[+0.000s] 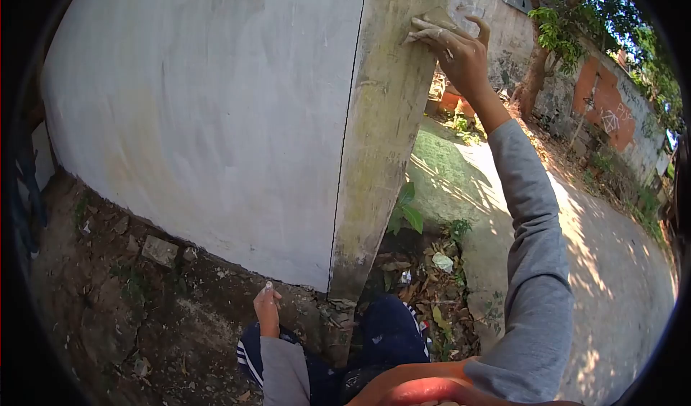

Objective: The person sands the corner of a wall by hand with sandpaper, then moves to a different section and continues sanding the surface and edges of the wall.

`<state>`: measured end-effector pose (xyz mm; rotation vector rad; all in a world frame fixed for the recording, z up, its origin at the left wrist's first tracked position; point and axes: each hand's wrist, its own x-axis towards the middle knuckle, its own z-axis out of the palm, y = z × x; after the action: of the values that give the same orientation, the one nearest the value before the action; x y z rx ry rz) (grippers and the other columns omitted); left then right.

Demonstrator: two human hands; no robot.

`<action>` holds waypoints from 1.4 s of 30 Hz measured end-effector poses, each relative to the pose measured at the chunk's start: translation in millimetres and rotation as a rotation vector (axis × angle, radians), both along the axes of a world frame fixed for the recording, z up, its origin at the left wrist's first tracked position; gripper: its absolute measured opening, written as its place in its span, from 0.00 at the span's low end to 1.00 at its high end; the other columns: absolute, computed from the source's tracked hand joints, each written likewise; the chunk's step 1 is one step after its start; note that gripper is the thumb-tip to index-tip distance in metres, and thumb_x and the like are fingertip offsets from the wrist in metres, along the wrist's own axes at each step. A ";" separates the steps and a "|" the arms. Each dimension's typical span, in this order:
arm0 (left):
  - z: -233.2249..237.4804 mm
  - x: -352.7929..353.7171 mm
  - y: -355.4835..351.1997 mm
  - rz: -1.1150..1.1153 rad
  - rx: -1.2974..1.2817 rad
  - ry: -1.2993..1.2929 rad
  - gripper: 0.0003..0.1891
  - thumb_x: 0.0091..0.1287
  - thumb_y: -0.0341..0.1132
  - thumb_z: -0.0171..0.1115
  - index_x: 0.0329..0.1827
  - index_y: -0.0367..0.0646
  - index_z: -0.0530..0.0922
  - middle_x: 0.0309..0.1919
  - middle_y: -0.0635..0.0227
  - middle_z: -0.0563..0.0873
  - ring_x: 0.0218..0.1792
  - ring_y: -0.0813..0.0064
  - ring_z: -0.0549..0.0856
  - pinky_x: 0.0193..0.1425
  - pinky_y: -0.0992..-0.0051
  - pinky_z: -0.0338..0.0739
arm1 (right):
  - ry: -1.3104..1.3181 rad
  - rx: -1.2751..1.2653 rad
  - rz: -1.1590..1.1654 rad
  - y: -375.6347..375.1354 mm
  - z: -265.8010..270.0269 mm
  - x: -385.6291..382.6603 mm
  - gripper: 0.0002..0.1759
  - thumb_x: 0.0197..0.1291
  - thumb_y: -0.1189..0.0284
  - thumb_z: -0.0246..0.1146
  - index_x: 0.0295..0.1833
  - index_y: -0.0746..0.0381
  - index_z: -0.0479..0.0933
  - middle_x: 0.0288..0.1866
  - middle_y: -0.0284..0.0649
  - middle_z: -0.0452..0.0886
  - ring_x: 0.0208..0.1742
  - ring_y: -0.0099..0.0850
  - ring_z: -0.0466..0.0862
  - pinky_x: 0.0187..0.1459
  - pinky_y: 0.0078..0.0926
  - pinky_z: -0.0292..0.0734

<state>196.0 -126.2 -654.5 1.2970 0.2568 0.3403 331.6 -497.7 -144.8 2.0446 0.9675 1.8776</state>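
Two hands: left hand (pixel 268 307), right hand (pixel 453 50). Two grey sleeves (pixel 533 262). Two knees (pixel 389 334). One sheet (pixel 434 17). One post (pixel 381 154). Two walls: white wall (pixel 216 104), far wall (pixel 568 96). One graffiti mark (pixel 608 122). One path (pixel 604 262). One flat stone (pixel 160 250). One white scrap (pixel 443 262). One leafy plant (pixel 407 211). One trunk (pixel 536 75). Dry leaves (pixel 425 291) too many to count.
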 end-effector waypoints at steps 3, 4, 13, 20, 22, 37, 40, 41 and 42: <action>0.0 -0.7 1.3 -0.039 0.019 0.015 0.22 0.77 0.44 0.56 0.23 0.44 0.76 0.18 0.77 0.73 0.19 0.87 0.68 0.24 0.79 0.61 | 0.034 -0.079 0.012 3.4 -65.6 -15.4 0.11 0.60 0.70 0.66 0.44 0.40 0.85 0.60 0.17 0.85 0.59 0.16 0.84 0.67 0.33 0.61; -1.4 -4.6 0.7 -0.054 -0.009 -0.006 0.21 0.77 0.44 0.56 0.23 0.45 0.77 0.18 0.77 0.74 0.19 0.87 0.69 0.23 0.80 0.61 | 0.182 -0.166 0.006 -8.0 -115.7 -15.5 0.12 0.61 0.70 0.66 0.44 0.37 0.85 0.60 0.16 0.85 0.60 0.14 0.83 0.69 0.33 0.60; 8.5 -4.7 -4.7 0.001 -0.040 0.051 0.20 0.75 0.43 0.59 0.24 0.45 0.77 0.18 0.78 0.71 0.18 0.87 0.67 0.22 0.80 0.61 | -0.054 -0.118 -0.083 -5.9 -39.6 -6.0 0.11 0.64 0.68 0.64 0.45 0.36 0.85 0.58 0.17 0.86 0.59 0.11 0.83 0.71 0.33 0.61; -9.3 2.8 -14.2 -0.087 -0.087 0.098 0.22 0.75 0.48 0.57 0.25 0.43 0.77 0.15 0.79 0.65 0.17 0.86 0.65 0.22 0.80 0.58 | 0.006 -0.228 -0.098 -27.2 22.5 2.3 0.15 0.59 0.72 0.67 0.51 0.45 0.85 0.55 0.24 0.88 0.54 0.21 0.87 0.69 0.37 0.66; 4.7 7.7 -24.7 -0.104 -0.217 0.118 0.23 0.76 0.50 0.55 0.26 0.42 0.78 0.16 0.79 0.64 0.18 0.84 0.65 0.23 0.79 0.59 | -0.004 -0.080 -0.016 -20.1 49.0 13.5 0.17 0.56 0.75 0.69 0.51 0.46 0.85 0.56 0.26 0.88 0.52 0.22 0.87 0.69 0.34 0.65; 177.1 -165.8 -6.8 0.346 -0.837 0.246 0.35 0.72 0.70 0.47 0.29 0.44 0.77 0.19 0.73 0.69 0.19 0.76 0.68 0.23 0.74 0.60 | 0.386 -0.733 0.063 -27.5 139.3 -10.5 0.09 0.62 0.68 0.63 0.48 0.47 0.83 0.61 0.24 0.85 0.65 0.23 0.81 0.73 0.34 0.65; 224.3 -238.3 32.3 0.278 -0.448 0.413 0.33 0.73 0.69 0.47 0.30 0.44 0.78 0.19 0.74 0.71 0.18 0.79 0.68 0.21 0.76 0.59 | 0.094 -0.270 -0.240 -42.0 191.5 10.1 0.08 0.67 0.67 0.62 0.48 0.47 0.83 0.58 0.21 0.87 0.62 0.21 0.83 0.74 0.31 0.65; 243.4 -258.4 39.5 0.284 -0.388 0.440 0.32 0.73 0.67 0.48 0.30 0.45 0.78 0.19 0.74 0.71 0.18 0.80 0.67 0.21 0.77 0.58 | 0.249 -0.380 -0.189 -31.4 184.1 -7.5 0.08 0.65 0.68 0.62 0.48 0.46 0.83 0.58 0.20 0.86 0.63 0.18 0.83 0.74 0.31 0.65; 259.0 -271.0 40.8 0.290 -0.339 0.453 0.31 0.74 0.65 0.50 0.29 0.45 0.78 0.18 0.74 0.71 0.18 0.81 0.67 0.20 0.77 0.58 | 0.389 -0.495 -0.130 -20.7 180.7 -21.6 0.09 0.63 0.68 0.62 0.48 0.45 0.83 0.58 0.19 0.86 0.63 0.16 0.82 0.75 0.31 0.65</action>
<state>-75.0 -85.4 -395.5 0.9867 0.8558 0.2302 310.0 -518.4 35.9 2.1173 1.2032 1.0520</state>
